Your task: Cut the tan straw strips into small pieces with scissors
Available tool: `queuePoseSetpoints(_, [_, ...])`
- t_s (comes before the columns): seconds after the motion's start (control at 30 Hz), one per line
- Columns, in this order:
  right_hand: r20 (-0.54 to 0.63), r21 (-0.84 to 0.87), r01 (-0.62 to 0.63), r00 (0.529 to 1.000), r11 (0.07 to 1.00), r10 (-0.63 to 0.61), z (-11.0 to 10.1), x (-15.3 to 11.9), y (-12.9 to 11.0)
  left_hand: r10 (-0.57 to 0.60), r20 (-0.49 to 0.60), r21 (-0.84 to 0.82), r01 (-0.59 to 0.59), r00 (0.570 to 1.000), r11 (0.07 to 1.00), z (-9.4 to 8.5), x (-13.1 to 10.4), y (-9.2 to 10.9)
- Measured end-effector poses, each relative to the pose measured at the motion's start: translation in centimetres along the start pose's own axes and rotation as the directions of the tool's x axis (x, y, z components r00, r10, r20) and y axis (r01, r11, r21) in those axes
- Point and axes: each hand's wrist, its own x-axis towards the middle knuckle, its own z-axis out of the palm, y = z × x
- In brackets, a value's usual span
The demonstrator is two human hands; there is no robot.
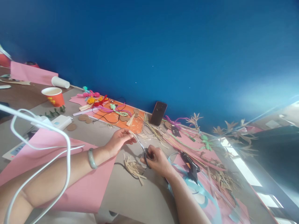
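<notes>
My right hand (pixel 160 159) is closed around the dark handles of a pair of scissors (pixel 141 145), with the blades pointing up and left. At the blade tips my left hand (pixel 121 140), a jade-coloured bangle (pixel 92 158) on its wrist, holds its thumb and fingers pinched together. What lies between those fingers is too small to make out. Below the scissors, a loose pile of short tan strips (pixel 134 169) rests on the grey tabletop (pixel 126 199). A pink sheet (pixel 93 186) lies under my left forearm.
A phone (pixel 158 113) leans against the blue wall (pixel 149 56). To the right are a black glue gun (pixel 191 166), light blue ribbon (pixel 203 189) and dried stems. A red paper cup (pixel 56 98) stands at left. A white cable (pixel 68 155) crosses the near left.
</notes>
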Motion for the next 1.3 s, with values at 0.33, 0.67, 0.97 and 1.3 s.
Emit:
queuePoseSetpoints(0.33, [0.039, 0.114, -0.002, 0.999, 0.993, -0.003, 0.2, 0.1, 0.5, -0.007, 0.003, 0.009, 0.007, 1.000, 1.000, 0.0, -0.1, 0.1])
queuePoseSetpoints(0.67, [0.007, 0.127, -0.035, 0.999, 0.991, 0.034, -0.6, 0.1, -0.4, 0.026, 0.025, 0.107, -0.029, 0.999, 0.994, 0.1, -0.3, 0.1])
queuePoseSetpoints(0.97, [0.043, -0.007, -0.033, 0.999, 0.999, 0.033, -0.8, -0.2, -1.0, 0.064, 0.194, 0.316, -0.124, 0.979, 0.941, 0.0, -0.8, 0.0])
queuePoseSetpoints(1.3, [0.032, 0.001, -0.004, 0.999, 1.000, 0.004, -0.6, -0.2, -1.1, 0.048, 0.186, 0.294, -0.102, 0.981, 0.950, -0.1, -0.7, -0.1])
